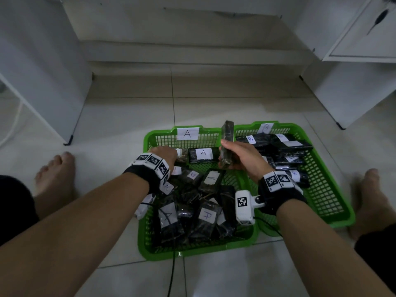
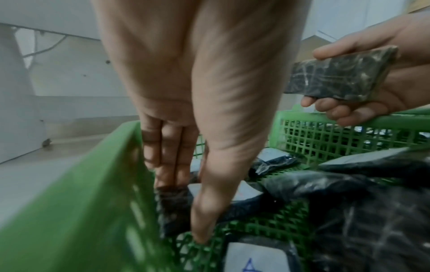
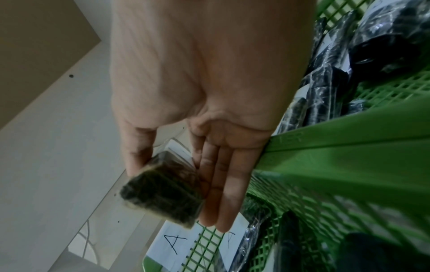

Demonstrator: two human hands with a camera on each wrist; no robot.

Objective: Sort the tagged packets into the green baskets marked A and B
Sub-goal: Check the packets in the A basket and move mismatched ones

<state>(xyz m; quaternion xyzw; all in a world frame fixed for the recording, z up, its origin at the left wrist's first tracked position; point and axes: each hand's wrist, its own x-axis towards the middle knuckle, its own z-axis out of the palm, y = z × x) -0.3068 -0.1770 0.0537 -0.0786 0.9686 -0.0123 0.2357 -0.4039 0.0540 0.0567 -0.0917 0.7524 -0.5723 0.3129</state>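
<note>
Two green baskets stand side by side on the floor: basket A (image 1: 147, 136) with its "A" label (image 1: 187, 133), and basket B (image 1: 300, 127) on the right. Several dark packets with A tags (image 1: 203, 155) lie in A, and B-tagged ones (image 1: 278, 142) lie in B. My left hand (image 1: 169, 154) reaches into A's far left corner. In the left wrist view it (image 2: 184, 209) pinches a dark packet (image 2: 172, 206) on the basket floor. My right hand (image 1: 233, 157) holds another dark packet (image 1: 227, 144) upright over the join of the baskets; its tag is hidden.
My bare feet (image 1: 55, 174) (image 1: 372, 200) flank the baskets on the tiled floor. White cabinets (image 1: 42, 71) (image 1: 353, 93) stand at left and right, with a low step behind. A black cable (image 1: 171, 275) runs from basket A toward me.
</note>
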